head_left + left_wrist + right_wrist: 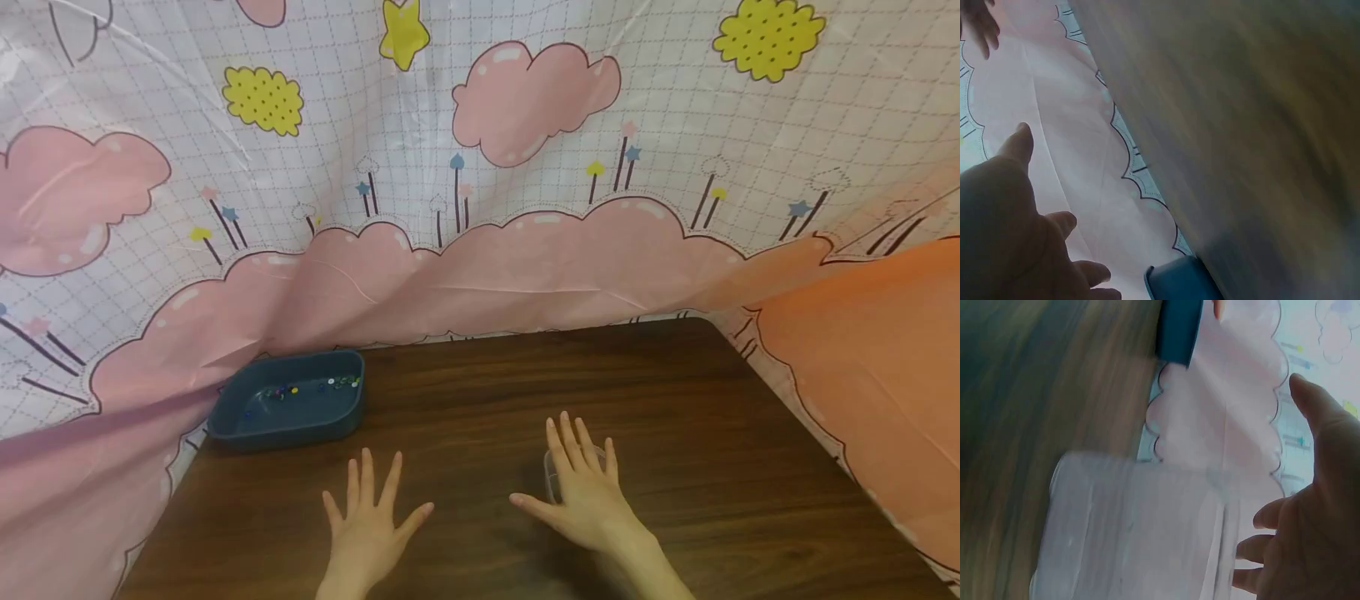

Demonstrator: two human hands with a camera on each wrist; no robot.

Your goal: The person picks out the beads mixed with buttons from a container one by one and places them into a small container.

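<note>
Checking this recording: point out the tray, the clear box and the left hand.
Tray (300, 434): head view, on its near outer wall.
Clear box (1138, 531): right wrist view, on the middle of its visible surface.
Left hand (365, 533): head view, on the back of the hand.

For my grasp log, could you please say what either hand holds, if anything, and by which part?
Neither the spread left hand nor right hand holds anything, including the clear rectangular plastic container.

head view faces forward and down from above the table (465, 408). wrist views sit close, tilted, facing across it; both share the blue tray (300, 435): left, bottom centre; right, top centre.
</note>
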